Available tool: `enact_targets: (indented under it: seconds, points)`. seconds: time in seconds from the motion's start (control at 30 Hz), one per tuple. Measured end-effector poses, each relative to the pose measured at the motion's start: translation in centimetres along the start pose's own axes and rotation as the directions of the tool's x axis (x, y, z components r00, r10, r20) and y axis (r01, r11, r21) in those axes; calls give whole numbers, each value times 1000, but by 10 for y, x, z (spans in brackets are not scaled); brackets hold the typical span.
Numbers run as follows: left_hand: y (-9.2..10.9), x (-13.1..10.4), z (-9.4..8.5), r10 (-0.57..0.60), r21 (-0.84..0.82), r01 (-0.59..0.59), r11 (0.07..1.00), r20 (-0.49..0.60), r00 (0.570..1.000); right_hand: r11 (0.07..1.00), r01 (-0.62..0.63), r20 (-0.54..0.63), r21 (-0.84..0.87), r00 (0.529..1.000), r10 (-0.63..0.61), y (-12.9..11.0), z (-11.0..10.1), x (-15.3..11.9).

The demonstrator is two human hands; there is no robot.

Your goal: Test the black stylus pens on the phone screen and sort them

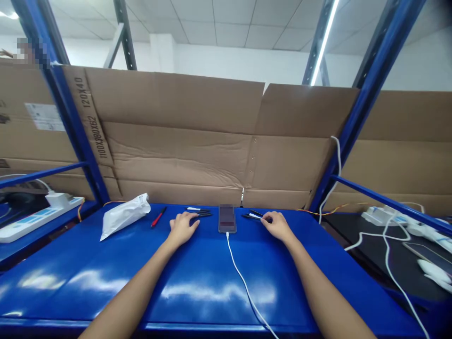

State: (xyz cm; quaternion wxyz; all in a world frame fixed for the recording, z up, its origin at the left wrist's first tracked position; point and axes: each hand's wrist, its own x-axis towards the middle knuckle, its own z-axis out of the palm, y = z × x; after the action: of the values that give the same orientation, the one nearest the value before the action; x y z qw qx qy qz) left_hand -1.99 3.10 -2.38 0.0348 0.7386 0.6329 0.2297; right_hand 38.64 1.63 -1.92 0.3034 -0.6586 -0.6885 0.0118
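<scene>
Grip of the right hand (278, 227) narrow: thumb and forefinger drawn close together at the near ends of a small group of slim black-and-white pens (251, 216), just right of the phone; cannot tell whether one is firmly pinched. Grip of the left hand (182, 229) loosely curved, palm down, thumb a little apart from the fingers, fingertips at a second group of slim dark pens (205, 214) just left of the phone; cannot tell whether it holds any. The landmark, a dark rectangular phone (227, 219), lies flat between the two groups, face up, long side pointing away from the person. A thin white cable (240, 273) meets its near end and runs toward the person, bending rightward. Left of the phone, beyond the left hand, a slim red-and-black pen (158, 217) lies at a slant; farther left, a crumpled white plastic packet (125, 215). All rest on a glossy blue surface (212, 263), light streaks nearer the person than the phone. Behind the phone, a tall creased brown cardboard panel (183, 141). Well left of the phone, a long white power strip (21, 226) with pale-blue socket faces.
</scene>
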Motion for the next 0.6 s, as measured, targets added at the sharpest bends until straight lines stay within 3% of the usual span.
enact_targets:
  seconds: [0.27,0.43,0.6]
  points:
    - [-3,-1,0,-71,57,71,996,-4,997,989,-33,44,-142,998,40,2,4,-3]
    - [-6,-1,1,-37,63,40,997,-40,998,984,-17,73,-177,997,31,1,5,-4]
    - [-7,-2,1,-35,55,37,998,-34,999,975,-71,29,-209,997,78,3,0,-4]
